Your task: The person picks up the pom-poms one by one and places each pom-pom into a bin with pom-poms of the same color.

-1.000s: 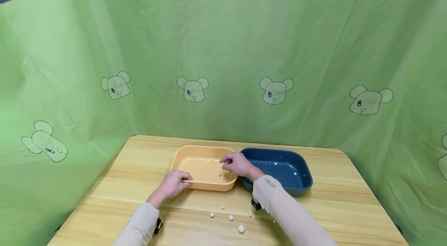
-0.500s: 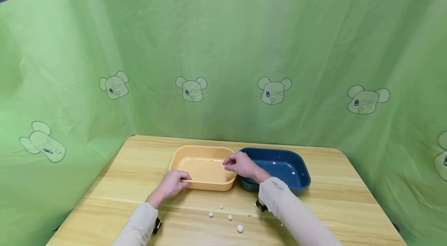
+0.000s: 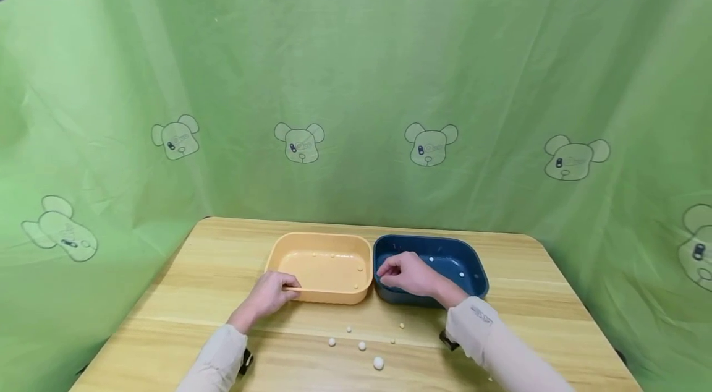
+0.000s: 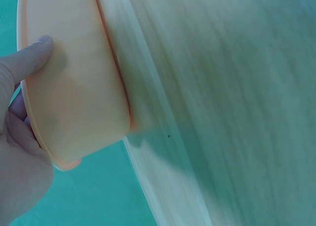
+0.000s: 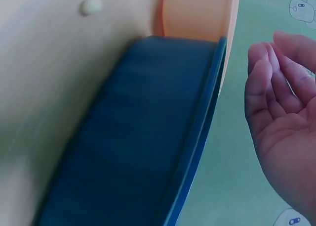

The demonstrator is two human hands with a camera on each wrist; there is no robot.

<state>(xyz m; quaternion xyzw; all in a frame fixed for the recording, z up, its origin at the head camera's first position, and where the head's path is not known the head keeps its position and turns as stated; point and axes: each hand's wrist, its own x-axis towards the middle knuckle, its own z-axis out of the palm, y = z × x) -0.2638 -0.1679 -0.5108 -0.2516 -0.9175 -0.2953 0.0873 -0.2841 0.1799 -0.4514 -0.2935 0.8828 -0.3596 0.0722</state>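
My left hand [image 3: 271, 293] grips the near left rim of a shallow orange plastic tub [image 3: 334, 297]. In the left wrist view the thumb [image 4: 37, 58] lies on the tub's outer wall, with the fingers over the rim. Several small pale balls [image 3: 360, 269] lie inside it. My right hand [image 3: 413, 274] hovers over the left part of a dark blue tub [image 3: 423, 300]. Its fingers are loosely bent with nothing visible between them in the right wrist view. White balls [image 3: 431, 259] lie on the blue tub's floor; the hand hides part of it.
The two tubs stand side by side on a wooden table [image 3: 222, 256]. Several loose balls lie in front, among them a larger white ball [image 3: 379, 363] and a small yellowish ball [image 3: 402, 325]. A green patterned curtain [image 3: 356, 194] hangs behind and at both sides.
My right hand has moved right, from over the orange tub to over the blue one. A small ball has come into view inside the orange tub. My left hand keeps its grip.
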